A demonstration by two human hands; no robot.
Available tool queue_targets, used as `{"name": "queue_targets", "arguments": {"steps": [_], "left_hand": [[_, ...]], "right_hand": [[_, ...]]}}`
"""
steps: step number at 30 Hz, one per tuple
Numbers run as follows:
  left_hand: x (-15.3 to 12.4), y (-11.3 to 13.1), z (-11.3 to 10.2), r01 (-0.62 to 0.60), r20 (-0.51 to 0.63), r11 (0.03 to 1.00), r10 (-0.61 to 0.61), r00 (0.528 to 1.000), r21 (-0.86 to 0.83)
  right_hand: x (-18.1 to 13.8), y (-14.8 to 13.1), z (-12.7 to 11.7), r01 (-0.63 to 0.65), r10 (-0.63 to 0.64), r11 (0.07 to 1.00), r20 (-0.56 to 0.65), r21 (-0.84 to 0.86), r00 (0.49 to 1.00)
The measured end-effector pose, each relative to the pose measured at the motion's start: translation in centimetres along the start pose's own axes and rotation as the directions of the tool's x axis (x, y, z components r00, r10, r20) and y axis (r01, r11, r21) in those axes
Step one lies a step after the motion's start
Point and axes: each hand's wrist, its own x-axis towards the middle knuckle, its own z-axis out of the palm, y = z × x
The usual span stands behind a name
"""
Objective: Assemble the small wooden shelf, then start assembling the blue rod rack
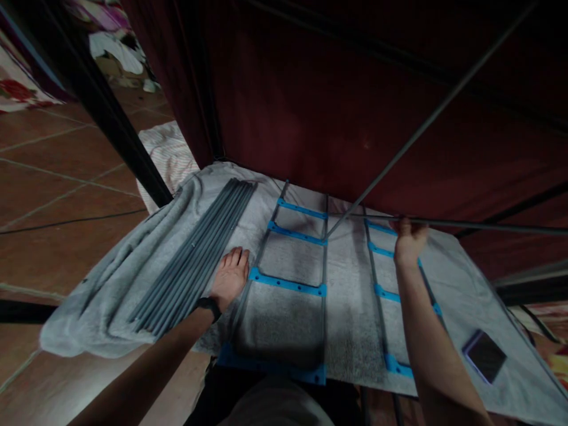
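Observation:
My left hand [231, 275] lies flat and open on a grey towel [102, 296], its fingers stretched out between a bundle of several grey rods [195, 254] and a ladder-like rack of grey rods with blue plastic crossbars [288, 286]. A black band sits on that wrist. My right hand [409, 239] is raised and closed around a thin grey rod [488, 225] that runs off to the right. A second thin rod [426, 124] slants up from the rack toward the upper right.
A dark red fabric wall [337, 106] stands right behind the towel. A black pole [110, 124] rises at the left. A dark phone [484, 356] lies on the towel at the right. Brown floor tiles [53, 195] spread left, with clothes beyond.

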Motion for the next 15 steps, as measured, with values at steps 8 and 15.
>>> {"name": "queue_targets", "arguments": {"steps": [8,15], "left_hand": [[0.0,-0.1,0.1,0.006,0.01,1.0,-0.005,1.0,-0.011],[0.0,-0.1,0.2,0.003,0.017,0.999,-0.003,1.0,0.033]], "right_hand": [[2.4,3.5,6.4,0.041,-0.029,0.994,0.119,-0.101,0.992],[2.4,4.6,8.0,0.089,-0.039,0.961,0.19,-0.263,0.981]]}}
